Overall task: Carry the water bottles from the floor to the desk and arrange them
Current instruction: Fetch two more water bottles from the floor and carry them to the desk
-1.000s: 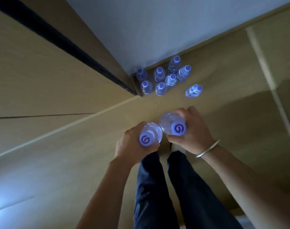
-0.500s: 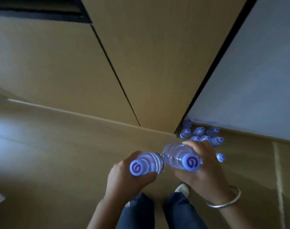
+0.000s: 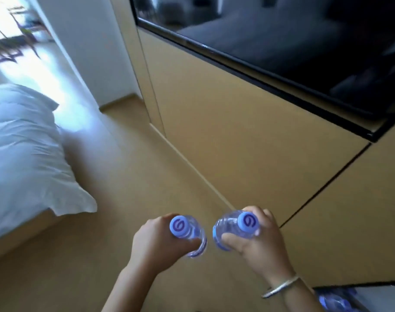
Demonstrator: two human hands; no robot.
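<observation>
My left hand [image 3: 157, 243] grips a clear water bottle with a blue cap [image 3: 180, 226], held upright in front of me. My right hand [image 3: 259, 242] grips a second clear bottle with a blue cap [image 3: 247, 221], its cap tilted slightly right. The two bottles are side by side with a small gap between them. Several more blue-capped bottles [image 3: 334, 300] show blurred on the floor at the bottom right corner, behind my right wrist. No desk is in view.
A tan wooden cabinet wall [image 3: 237, 131] runs along the right, with a dark screen [image 3: 293, 41] mounted above. A bed with white bedding [image 3: 23, 154] fills the left. Tan floor [image 3: 124, 176] stretches between them toward a bright area at the top left.
My view has swung left, away from the corner with the floor bottles, toward the bed and open floor. Both hands keep their bottles, which have drawn slightly apart.
</observation>
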